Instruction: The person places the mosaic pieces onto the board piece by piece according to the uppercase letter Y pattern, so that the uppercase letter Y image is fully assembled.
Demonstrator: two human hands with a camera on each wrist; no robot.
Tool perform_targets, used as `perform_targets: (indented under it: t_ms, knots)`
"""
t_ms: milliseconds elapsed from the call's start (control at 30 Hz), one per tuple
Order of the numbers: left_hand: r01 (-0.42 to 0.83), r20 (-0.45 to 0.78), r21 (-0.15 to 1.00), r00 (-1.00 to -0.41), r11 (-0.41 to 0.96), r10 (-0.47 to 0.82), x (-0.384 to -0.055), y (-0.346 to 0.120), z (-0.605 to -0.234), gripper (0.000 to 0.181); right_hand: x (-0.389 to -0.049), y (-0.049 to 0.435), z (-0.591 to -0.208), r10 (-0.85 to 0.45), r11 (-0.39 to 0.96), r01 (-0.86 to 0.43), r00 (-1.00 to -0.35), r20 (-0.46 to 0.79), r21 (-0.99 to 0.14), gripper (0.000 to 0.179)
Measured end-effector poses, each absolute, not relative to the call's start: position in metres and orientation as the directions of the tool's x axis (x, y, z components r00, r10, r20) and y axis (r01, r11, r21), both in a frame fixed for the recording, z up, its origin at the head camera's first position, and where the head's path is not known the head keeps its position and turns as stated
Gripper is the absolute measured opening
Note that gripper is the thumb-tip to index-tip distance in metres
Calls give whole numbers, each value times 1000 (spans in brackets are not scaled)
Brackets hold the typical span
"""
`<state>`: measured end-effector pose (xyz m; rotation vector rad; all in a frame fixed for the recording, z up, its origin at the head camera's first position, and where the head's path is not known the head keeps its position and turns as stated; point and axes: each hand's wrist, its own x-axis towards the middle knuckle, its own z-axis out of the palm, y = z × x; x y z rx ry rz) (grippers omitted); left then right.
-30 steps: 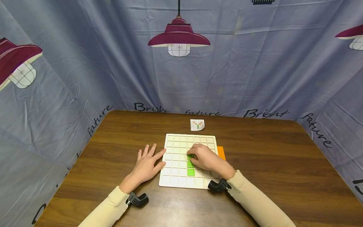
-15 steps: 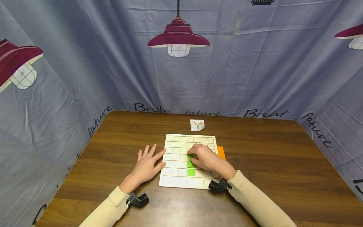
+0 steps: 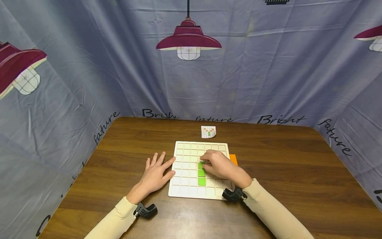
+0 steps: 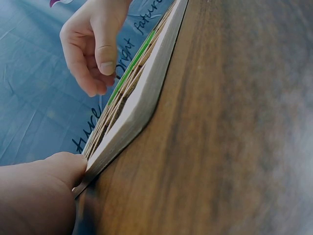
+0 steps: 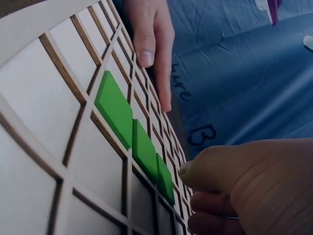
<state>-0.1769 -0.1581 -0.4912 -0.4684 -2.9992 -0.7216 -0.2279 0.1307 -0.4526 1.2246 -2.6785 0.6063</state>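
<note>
Head view: the left hand [image 3: 153,177], fingers spread, touches the board [image 3: 183,191], likely to steady it, while the right hand [image 3: 219,164], loosely curled, seemingly holding nothing, hovers by three green tiles [image 3: 201,173] set in its squares.

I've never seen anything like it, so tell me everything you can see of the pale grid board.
The pale grid board is a flat, squarish panel with rounded corners, apparently wooden. Raised ridges divide it into shallow square cells. It lies on the table, with three green tiles in one column. The left hand touches its left edge with thumb and index finger; the right hand is over it, contact unclear. An orange piece shows beyond its right edge.
</note>
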Motion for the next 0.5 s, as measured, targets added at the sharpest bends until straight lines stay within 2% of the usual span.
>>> perform_targets:
  t_ms: [500]
  knots:
    - [294, 93, 432, -955, 853, 282, -177, -157, -491, 54, -220, 179, -457, -634, 647, -711, -702, 325, -274, 17]
